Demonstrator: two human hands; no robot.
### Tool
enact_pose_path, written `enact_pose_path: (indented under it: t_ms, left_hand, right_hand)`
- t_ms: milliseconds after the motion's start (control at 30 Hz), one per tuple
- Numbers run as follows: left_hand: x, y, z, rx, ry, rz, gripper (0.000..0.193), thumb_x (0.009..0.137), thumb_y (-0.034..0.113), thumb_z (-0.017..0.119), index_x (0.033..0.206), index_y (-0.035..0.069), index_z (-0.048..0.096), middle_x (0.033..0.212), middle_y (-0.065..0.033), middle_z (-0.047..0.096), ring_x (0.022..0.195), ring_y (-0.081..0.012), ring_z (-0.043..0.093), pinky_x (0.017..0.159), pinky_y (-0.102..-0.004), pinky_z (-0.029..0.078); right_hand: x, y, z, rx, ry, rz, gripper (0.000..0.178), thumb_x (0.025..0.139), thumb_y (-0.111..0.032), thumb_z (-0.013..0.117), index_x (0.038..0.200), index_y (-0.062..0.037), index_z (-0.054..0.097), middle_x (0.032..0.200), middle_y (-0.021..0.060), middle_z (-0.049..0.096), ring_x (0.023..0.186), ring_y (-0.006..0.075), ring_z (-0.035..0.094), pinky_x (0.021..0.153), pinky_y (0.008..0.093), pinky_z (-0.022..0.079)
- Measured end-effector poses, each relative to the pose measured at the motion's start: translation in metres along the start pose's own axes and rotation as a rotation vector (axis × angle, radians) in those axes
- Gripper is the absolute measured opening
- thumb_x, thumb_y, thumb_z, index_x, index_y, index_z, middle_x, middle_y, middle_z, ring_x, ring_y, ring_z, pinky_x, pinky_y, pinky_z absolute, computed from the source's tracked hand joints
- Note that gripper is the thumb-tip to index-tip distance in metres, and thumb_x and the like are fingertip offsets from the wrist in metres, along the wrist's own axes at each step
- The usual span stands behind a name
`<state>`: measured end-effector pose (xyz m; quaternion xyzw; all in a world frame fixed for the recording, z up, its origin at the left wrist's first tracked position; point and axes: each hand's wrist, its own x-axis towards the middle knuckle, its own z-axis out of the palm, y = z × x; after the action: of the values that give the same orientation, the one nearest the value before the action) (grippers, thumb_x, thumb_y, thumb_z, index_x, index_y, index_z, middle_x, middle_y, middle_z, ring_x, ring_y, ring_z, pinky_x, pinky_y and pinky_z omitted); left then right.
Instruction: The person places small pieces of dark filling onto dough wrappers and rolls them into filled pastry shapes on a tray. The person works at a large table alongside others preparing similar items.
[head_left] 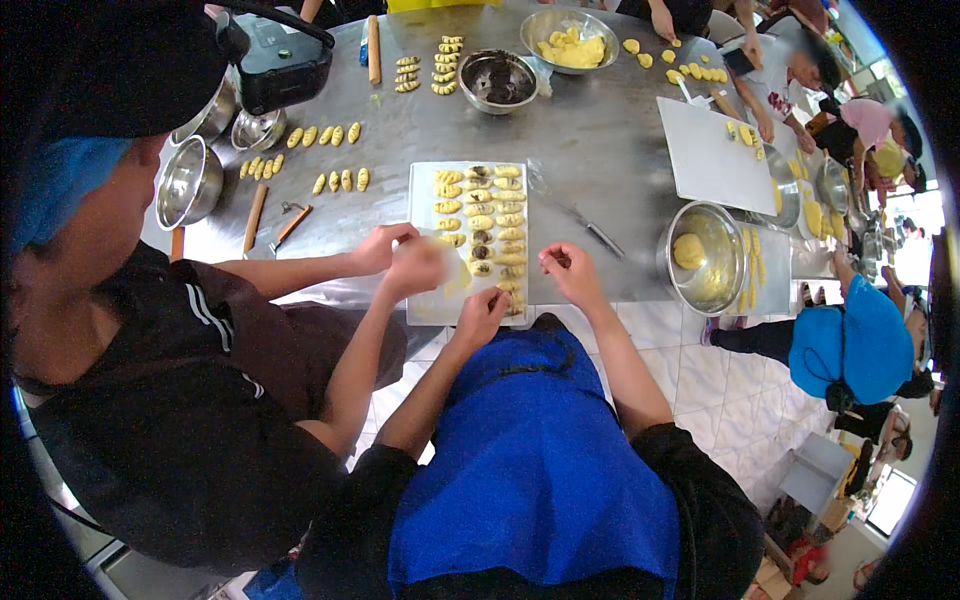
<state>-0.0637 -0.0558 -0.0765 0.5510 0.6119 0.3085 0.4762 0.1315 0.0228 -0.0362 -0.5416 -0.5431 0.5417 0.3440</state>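
Observation:
A white tray (422,215) at the table's near edge holds columns of small yellow dough rolls (480,209) with dark stripes of filling. At its near right corner, my left hand (483,318) has its fingertips pinched on a small roll, which they partly cover. My right hand (572,274) hovers just right of the tray, fingers curled together; whether anything is between them is hidden. From the left, a co-worker's hands (408,262) reach over the tray's left side, one blurred, near a pale yellow flat piece of dough (457,277).
Right stand a steel bowl (672,262) with a dough ball and a white board (700,150). A metal-bladed tool (598,232) lies between. Farther back are a dark filling bowl (498,82) and a dough bowl (568,42). A co-worker (160,420) stands close at my left.

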Motion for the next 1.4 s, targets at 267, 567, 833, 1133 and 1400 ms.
enact_pose_path:
  t_ms: [267, 567, 833, 1133, 1400]
  left_hand:
    - [-0.006, 0.0, 0.011, -0.015, -0.022, 0.01, 0.026, 0.093, 0.02, 0.057, 0.09, -0.005, 0.064, 0.068, -0.0181, 0.062, 0.056, -0.0185, 0.053, 0.055, -0.0354, 0.043]
    - [-0.009, 0.03, 0.028, 0.032, -0.032, -0.017, 0.027, 0.094, 0.021, 0.056, 0.089, -0.004, 0.065, 0.072, -0.0168, 0.065, 0.062, -0.0222, 0.061, 0.06, -0.035, 0.047]
    - [-0.014, 0.028, 0.057, 0.026, -0.037, 0.034, 0.026, 0.093, 0.02, 0.056, 0.085, -0.003, 0.064, 0.068, -0.013, 0.063, 0.06, -0.0213, 0.06, 0.058, -0.0345, 0.047]
    - [-0.007, 0.039, 0.055, 0.153, -0.069, 0.025, 0.025, 0.093, 0.02, 0.056, 0.085, -0.001, 0.064, 0.064, -0.0127, 0.061, 0.057, -0.02, 0.059, 0.056, -0.0342, 0.045]
    - [-0.01, 0.031, 0.051, 0.052, -0.053, 0.025, 0.028, 0.094, 0.023, 0.056, 0.084, -0.002, 0.064, 0.064, -0.0136, 0.062, 0.055, -0.0207, 0.058, 0.055, -0.035, 0.045]
  right_hand:
    - [-0.011, 0.009, -0.003, 0.034, -0.004, -0.002, 0.014, 0.087, -0.014, 0.065, 0.089, 0.0004, 0.066, 0.075, 0.0051, 0.066, 0.066, 0.0099, 0.061, 0.062, 0.0258, 0.049]
    - [-0.017, 0.011, -0.036, 0.03, -0.004, 0.017, 0.017, 0.087, -0.015, 0.065, 0.089, 0.0014, 0.066, 0.075, 0.0058, 0.066, 0.067, 0.0106, 0.061, 0.062, 0.0257, 0.048]
    - [-0.034, 0.022, -0.06, 0.029, 0.012, -0.007, 0.017, 0.087, -0.017, 0.065, 0.089, 0.0002, 0.065, 0.075, 0.0038, 0.065, 0.066, 0.0104, 0.06, 0.061, 0.0255, 0.048]
    - [-0.04, 0.026, -0.072, 0.05, 0.041, 0.015, 0.019, 0.087, -0.019, 0.065, 0.089, 0.0003, 0.066, 0.077, 0.0053, 0.067, 0.067, 0.0109, 0.062, 0.063, 0.0261, 0.05]
    - [-0.035, 0.023, -0.057, -0.017, 0.031, 0.014, 0.019, 0.087, -0.019, 0.065, 0.089, 0.0007, 0.066, 0.079, 0.0076, 0.068, 0.068, 0.0126, 0.063, 0.065, 0.0272, 0.05]
